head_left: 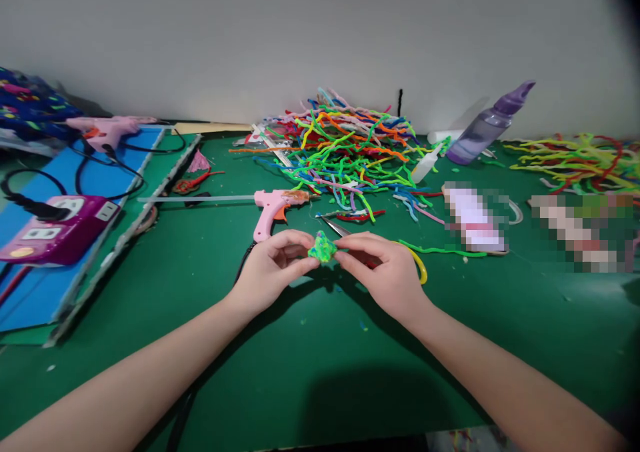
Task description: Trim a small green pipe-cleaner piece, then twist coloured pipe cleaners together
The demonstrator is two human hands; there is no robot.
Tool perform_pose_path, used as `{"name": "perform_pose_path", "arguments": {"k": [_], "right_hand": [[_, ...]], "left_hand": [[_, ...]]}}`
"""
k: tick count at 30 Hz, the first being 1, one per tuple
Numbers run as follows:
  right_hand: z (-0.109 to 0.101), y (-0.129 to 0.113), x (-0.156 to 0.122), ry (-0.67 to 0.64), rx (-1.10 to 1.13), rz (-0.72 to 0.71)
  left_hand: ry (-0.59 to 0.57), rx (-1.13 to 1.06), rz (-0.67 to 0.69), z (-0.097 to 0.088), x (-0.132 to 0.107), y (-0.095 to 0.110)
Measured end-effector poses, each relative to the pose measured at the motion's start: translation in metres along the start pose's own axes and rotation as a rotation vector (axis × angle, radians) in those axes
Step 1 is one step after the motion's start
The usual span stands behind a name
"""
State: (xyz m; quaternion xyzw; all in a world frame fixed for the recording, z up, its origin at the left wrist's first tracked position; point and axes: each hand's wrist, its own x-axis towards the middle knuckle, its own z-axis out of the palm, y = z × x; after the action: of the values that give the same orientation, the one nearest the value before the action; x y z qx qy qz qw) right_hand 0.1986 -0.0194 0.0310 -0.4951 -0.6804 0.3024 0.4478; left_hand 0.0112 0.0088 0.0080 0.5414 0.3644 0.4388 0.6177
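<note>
A small green pipe-cleaner cone with flecks of other colours is held just above the green table. My left hand pinches its left side with thumb and fingers. My right hand pinches its right side, its other fingers curled. A pink glue gun with a clear glue stick in its back lies right behind my left hand. Metal scissors or tweezers poke out behind the cone.
A big heap of coloured pipe cleaners lies at the back centre, another heap at the back right. A purple bottle leans near the wall. At the left, a purple power strip and a second pink glue gun rest on a blue board.
</note>
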Motion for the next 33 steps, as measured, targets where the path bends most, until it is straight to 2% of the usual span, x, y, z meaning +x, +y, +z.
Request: {"name": "perform_pose_path", "arguments": {"k": [9, 19, 25, 33], "right_hand": [[-0.003, 0.010, -0.006, -0.010, -0.094, -0.200], [-0.001, 0.016, -0.009, -0.002, -0.167, -0.345], [-0.001, 0.016, -0.010, 0.027, -0.211, -0.370], [0.000, 0.015, -0.011, 0.009, -0.108, -0.345]], "left_hand": [[-0.047, 0.162, 0.010, -0.003, 0.000, -0.004], [-0.138, 0.117, -0.029, -0.003, 0.000, -0.003], [-0.121, 0.081, -0.060, -0.002, 0.000, 0.000], [-0.234, 0.019, -0.057, -0.007, 0.001, -0.001]]}}
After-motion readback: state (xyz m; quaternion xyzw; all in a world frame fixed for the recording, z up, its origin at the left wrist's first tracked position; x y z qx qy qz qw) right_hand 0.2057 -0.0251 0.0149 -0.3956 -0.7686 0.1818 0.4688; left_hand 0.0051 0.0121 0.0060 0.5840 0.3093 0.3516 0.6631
